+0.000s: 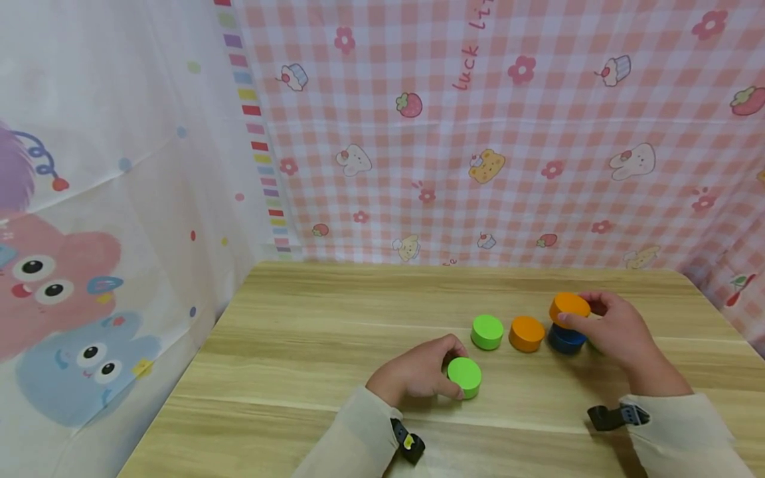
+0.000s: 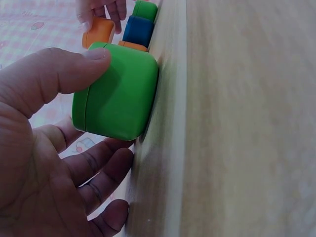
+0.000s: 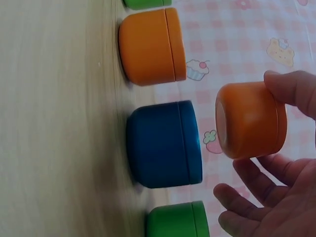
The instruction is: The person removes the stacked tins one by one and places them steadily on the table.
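Note:
My left hand [image 1: 418, 373] holds a small round green tin [image 1: 464, 376] between thumb and fingers, low over the table. In the left wrist view the thumb lies on the seam of its lid, with the other fingers spread below. My right hand [image 1: 623, 337] pinches an orange tin [image 3: 251, 119] above a dark blue tin [image 3: 165, 144]. A gap shows between these two in the right wrist view. Left of the blue tin stand a second orange tin [image 1: 526, 334] and another green tin [image 1: 487, 332]. One more green tin [image 3: 178, 221] is mostly hidden behind the right hand in the head view.
The tins stand in a row on a wood-grain table [image 1: 323, 318]. Behind it hangs a pink checked cloth [image 1: 382, 146], and a white cartoon-print cloth [image 1: 167, 199] hangs at the left. Each wrist wears a black strap [image 1: 618, 417].

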### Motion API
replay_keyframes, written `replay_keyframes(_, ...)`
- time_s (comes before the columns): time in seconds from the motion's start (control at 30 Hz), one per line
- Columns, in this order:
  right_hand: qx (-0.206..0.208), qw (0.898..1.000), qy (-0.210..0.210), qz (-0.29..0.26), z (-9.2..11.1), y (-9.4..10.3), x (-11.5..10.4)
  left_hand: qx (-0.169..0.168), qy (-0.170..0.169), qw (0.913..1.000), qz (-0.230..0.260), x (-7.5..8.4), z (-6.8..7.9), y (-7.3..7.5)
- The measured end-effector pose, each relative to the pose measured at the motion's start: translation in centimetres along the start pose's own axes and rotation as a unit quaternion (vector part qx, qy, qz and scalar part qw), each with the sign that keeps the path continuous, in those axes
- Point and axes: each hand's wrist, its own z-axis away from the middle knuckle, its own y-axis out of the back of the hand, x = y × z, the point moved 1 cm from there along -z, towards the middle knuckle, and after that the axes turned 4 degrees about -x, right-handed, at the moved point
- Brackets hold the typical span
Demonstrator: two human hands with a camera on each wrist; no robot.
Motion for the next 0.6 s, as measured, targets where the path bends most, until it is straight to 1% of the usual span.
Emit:
replay_keyframes(0.13, -0.003, 1.0, 0.008, -0.002, -0.1, 0.1, 0.3, 0.001, 0.0, 1.0, 0.004, 0.0, 0.0, 0.0)
replay_keyframes(0.23, -0.002, 1.0, 0.023, 0.001, -0.3, 0.1, 0.6, 0.001, 0.0, 1.0, 0.005, 0.1, 0.1, 0.0)
replay_keyframes(0.37, -0.01, 0.999, 0.046, -0.008, -0.4, 0.3, 1.4, 0.0, -0.002, 1.0, 0.005, 0.0, 0.1, 0.0)
replay_keyframes(0.47, -0.015, 0.998, 0.054, -0.018, -0.6, 0.6, 2.0, 0.001, -0.003, 1.0, 0.007, 0.0, 0.0, -0.1)
replay_keyframes(0.6, -0.01, 0.998, 0.062, -0.022, -0.7, 0.9, 2.7, 0.001, -0.003, 0.9999, 0.01, 0.0, 0.0, -0.1)
